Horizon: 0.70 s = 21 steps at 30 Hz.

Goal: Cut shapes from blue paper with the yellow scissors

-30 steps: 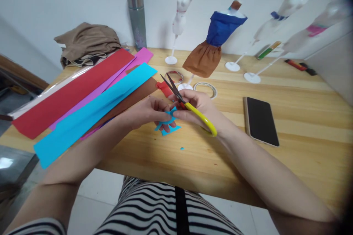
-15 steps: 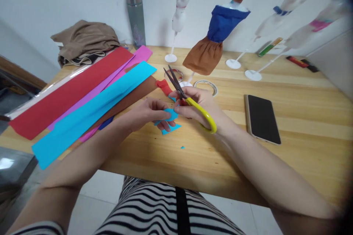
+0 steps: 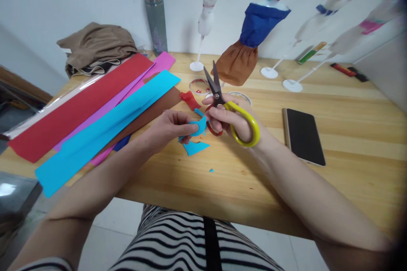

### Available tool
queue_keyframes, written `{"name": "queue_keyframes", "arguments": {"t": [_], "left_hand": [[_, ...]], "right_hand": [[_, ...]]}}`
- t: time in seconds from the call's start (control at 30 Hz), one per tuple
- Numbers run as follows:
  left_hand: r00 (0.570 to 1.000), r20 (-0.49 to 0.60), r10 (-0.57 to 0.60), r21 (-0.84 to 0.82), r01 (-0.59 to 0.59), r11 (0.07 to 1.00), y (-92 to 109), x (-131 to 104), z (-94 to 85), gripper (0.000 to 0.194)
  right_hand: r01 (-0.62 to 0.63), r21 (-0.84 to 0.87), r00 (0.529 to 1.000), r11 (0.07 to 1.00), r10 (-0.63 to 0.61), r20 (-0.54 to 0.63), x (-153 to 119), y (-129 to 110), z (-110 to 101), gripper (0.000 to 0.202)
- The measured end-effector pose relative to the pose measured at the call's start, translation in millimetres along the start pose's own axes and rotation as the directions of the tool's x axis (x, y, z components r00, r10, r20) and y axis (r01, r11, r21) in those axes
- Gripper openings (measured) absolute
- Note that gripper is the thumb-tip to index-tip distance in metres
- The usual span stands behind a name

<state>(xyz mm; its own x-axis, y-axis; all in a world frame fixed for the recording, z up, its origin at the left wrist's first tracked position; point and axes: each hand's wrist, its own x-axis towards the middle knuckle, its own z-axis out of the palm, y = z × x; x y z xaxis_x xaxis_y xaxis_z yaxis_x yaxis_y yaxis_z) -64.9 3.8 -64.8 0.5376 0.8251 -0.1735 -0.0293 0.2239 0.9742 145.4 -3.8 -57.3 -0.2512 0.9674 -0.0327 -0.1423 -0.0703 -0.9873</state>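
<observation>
Between thumb and fingers, my left hand (image 3: 178,126) pinches a small blue paper piece (image 3: 200,125). My right hand (image 3: 227,114) is closed around scissors (image 3: 246,125) with yellow and red handles; their dark blades are spread and point up, away from the blue piece. On the table under my left hand lies a blue scrap (image 3: 196,148), with a tiny blue bit (image 3: 211,170) nearer the front edge. A red scrap (image 3: 190,100) and a narrow blue strip lie just beyond the hands.
Long coloured paper strips (image 3: 108,129) lie at left, before a brown cloth (image 3: 98,44) and a bottle (image 3: 154,17). Several mannequins stand at the back, one in a blue and brown dress (image 3: 259,25). Tape rolls (image 3: 199,86) lie mid-table; a phone (image 3: 303,135) is at right.
My right hand has turned the scissors more upright and moved them slightly right. The blue piece in my left hand has shifted and tilted up, and my left fingers have drawn in.
</observation>
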Motion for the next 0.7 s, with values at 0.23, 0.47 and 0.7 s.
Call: {"name": "queue_keyframes", "arguments": {"t": [0.23, 0.47, 0.7], "left_hand": [[0.976, -0.132, 0.173, 0.165, -0.151, 0.975, -5.0, 3.3, 1.8, 0.04], [0.264, 0.365, 0.893, 0.867, -0.447, -0.222, -12.6, 3.5, -17.3, 0.011], [0.74, -0.279, 0.612, 0.561, -0.391, 0.73, -4.6, -3.9, 3.5, 0.026]], "right_hand": [[-0.009, 0.015, 1.0, 1.0, 0.009, -0.013, 0.7, 1.8, 1.8, 0.061], [-0.105, 0.136, 0.994, 0.985, 0.11, -0.03, -1.6, 0.8, 10.7, 0.059], [-0.021, 0.081, 0.999, 0.996, 0.024, -0.04, -4.8, 3.2, 10.4, 0.048]]}}
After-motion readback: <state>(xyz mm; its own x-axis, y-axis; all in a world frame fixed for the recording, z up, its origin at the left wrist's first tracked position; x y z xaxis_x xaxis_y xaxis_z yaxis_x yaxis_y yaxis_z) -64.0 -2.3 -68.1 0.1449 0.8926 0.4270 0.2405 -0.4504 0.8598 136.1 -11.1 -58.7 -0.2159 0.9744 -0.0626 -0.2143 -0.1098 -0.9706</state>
